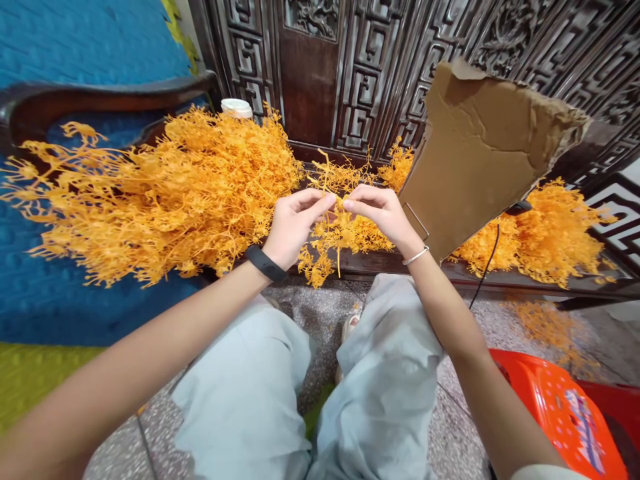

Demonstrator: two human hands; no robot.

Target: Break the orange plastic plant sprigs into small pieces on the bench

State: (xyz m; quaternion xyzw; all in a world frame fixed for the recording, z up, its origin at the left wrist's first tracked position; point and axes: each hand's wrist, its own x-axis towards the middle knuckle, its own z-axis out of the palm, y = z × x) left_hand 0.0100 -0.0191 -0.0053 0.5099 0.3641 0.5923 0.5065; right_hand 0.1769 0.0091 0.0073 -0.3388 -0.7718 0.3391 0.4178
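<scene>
Evidently, the work is partway along. Carved dark panelling point(309, 87) stands behind a dark wooden desk point(363, 263), which bears most of the orange plastic pieces. A large tangled heap point(210, 193) lies to the left, its near end over a blue mat point(150, 310); a tilted cardboard sheet point(480, 153) rises on the right, with a lesser heap point(555, 227) beside it. Which heap is finished and which waits, I cannot tell. Loose pieces point(373, 233) lie between, just beyond the hands, and look as if they await attention. The left hand point(293, 223) and right hand point(383, 210) meet over the desk's near edge, thumbs and fingers pinching one thin orange sprig point(340, 208) between them. That sprig seems unfinished, since both hands are busy at it.
</scene>
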